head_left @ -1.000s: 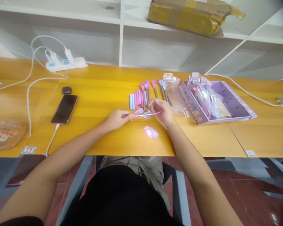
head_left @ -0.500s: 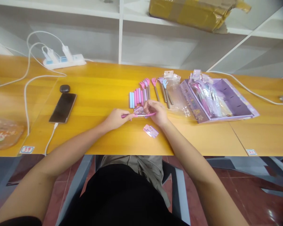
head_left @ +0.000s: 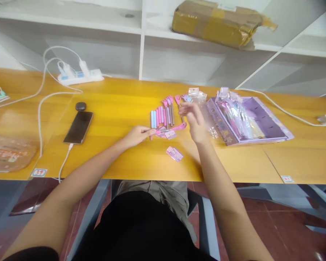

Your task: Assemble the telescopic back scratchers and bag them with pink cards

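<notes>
My left hand [head_left: 138, 136] grips one end of a pink back scratcher [head_left: 179, 126], whose claw-shaped head points right. My right hand [head_left: 195, 121] is off it, raised just beyond the head with its fingers apart. Behind the held scratcher lie pink, purple and blue grip sleeves [head_left: 158, 117] in a row. Alongside them are several metal-rod scratchers [head_left: 170, 103] with coloured claw heads; my right hand partly covers those on the right. Small printed cards [head_left: 174, 153] rest nearer to me, and another printed card [head_left: 170, 135] lies just under the scratcher.
At right, a purple box [head_left: 268, 140] holds scratchers in clear wrappers, with clear bags [head_left: 212, 132] beside it. A phone [head_left: 78, 127] on a cable, a black earbud case [head_left: 80, 106] and a power strip [head_left: 81, 77] are at left. A taped carton [head_left: 214, 23] sits on the shelf.
My right hand has let go of the scratcher's head and moved up and right, its fingers spreading. The left hand still holds the other end. The view has shifted slightly.
</notes>
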`<act>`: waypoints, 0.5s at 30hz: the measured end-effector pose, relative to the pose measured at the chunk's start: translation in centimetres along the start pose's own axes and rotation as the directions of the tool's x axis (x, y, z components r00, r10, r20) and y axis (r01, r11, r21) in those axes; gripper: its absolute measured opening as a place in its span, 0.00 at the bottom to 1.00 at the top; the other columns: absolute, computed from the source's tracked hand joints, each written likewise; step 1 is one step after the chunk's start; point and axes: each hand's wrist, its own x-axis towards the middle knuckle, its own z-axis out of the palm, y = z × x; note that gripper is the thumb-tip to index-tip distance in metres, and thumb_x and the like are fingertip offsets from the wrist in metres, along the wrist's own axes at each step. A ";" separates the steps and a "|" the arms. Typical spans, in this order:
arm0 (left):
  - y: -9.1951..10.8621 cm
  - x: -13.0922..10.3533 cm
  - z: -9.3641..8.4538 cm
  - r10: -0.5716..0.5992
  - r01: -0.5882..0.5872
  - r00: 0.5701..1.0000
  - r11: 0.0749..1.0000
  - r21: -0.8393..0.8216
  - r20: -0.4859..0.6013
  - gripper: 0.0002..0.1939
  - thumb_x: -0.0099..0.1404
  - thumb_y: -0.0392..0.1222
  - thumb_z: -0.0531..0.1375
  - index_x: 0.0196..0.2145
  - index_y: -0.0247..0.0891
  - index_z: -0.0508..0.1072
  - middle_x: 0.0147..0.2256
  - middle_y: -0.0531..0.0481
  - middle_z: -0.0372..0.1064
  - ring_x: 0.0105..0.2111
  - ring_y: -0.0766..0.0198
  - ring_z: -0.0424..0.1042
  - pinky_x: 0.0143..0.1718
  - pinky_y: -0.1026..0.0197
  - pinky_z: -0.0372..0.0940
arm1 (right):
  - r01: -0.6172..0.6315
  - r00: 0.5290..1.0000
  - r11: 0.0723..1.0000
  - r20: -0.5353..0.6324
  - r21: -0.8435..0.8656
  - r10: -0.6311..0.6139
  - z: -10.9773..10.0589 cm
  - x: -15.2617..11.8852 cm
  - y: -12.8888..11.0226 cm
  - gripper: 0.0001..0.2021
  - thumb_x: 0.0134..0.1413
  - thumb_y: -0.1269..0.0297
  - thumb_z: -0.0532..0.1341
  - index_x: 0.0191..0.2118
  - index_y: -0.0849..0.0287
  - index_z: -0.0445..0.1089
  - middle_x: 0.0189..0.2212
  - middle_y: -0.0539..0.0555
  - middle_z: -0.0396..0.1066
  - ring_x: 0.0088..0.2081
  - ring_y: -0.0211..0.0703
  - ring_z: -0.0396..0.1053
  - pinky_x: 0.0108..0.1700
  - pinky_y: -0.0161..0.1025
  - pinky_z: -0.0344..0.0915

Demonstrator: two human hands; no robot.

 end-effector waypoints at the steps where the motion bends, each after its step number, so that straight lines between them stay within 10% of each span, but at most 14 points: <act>1: 0.0 0.0 -0.3 -0.045 0.046 0.998 0.997 -0.055 0.034 0.35 0.68 0.76 0.59 0.29 0.38 0.75 0.17 0.59 0.52 0.19 0.69 0.50 0.25 0.61 0.45 | 0.101 0.995 0.980 0.043 -0.171 -0.095 -0.6 0.0 -0.3 0.34 0.65 0.30 0.62 0.64 0.49 0.72 0.55 0.62 0.73 0.58 0.61 0.71 0.61 0.58 0.71; 8: 2.5 -2.0 -2.1 -0.118 0.147 0.907 0.988 -0.041 0.405 0.31 0.70 0.73 0.60 0.32 0.40 0.73 0.18 0.59 0.54 0.20 0.65 0.63 0.27 0.61 0.55 | 0.548 0.809 0.556 0.565 -0.624 -0.163 -1.5 -2.8 -2.6 0.18 0.77 0.67 0.55 0.64 0.60 0.73 0.57 0.67 0.75 0.56 0.62 0.70 0.60 0.57 0.65; 11: 4.8 -3.5 -1.3 -0.076 -0.051 0.932 0.940 0.337 0.354 0.24 0.74 0.65 0.60 0.38 0.40 0.76 0.28 0.49 0.74 0.30 0.59 0.74 0.32 0.60 0.61 | 0.539 0.805 0.509 0.588 -0.671 -0.077 -1.2 -4.1 -3.9 0.18 0.76 0.70 0.54 0.62 0.63 0.75 0.49 0.66 0.78 0.50 0.60 0.72 0.56 0.56 0.68; 15: 7.0 -5.5 0.8 0.090 -0.223 0.972 0.658 0.719 0.218 0.19 0.82 0.50 0.50 0.44 0.38 0.76 0.41 0.40 0.80 0.36 0.54 0.77 0.36 0.57 0.62 | 0.514 0.816 0.584 0.568 -0.628 -0.108 -1.2 -5.4 -5.3 0.24 0.76 0.66 0.57 0.72 0.61 0.66 0.57 0.66 0.76 0.56 0.61 0.73 0.56 0.55 0.72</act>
